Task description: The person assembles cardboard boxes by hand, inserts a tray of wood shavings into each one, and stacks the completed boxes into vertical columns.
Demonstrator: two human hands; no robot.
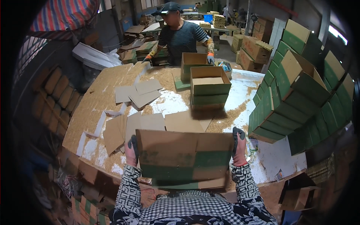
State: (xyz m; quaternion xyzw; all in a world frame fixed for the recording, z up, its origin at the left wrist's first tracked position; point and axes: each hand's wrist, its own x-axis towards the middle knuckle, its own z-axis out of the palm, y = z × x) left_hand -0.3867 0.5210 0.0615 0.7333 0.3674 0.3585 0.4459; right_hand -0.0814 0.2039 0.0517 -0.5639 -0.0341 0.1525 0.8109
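Observation:
A flat, folded cardboard box point(170, 153), brown with green bands, is held up in front of my body. My left hand point(132, 150), in a pink glove with dark fingertips, grips its left edge. On the opposite edge my right hand point(239, 146), gloved alike, has its fingers closed round the upper corner. Beyond the held box, loose cardboard sheets point(185, 122) lie on the table. Farther off, a green and brown open box point(210, 90) stands with a pale sheet showing inside it. The held box hides the table's near edge.
Tall stacks of green boxes point(273, 108) rise at the right. Wood shavings point(97, 93) cover the table's left side, with a white strip point(100, 123) among them. Across the table a gloved co-worker point(182, 39) stands beside another open box point(193, 60). Several grey sheets point(140, 93) lie mid-table.

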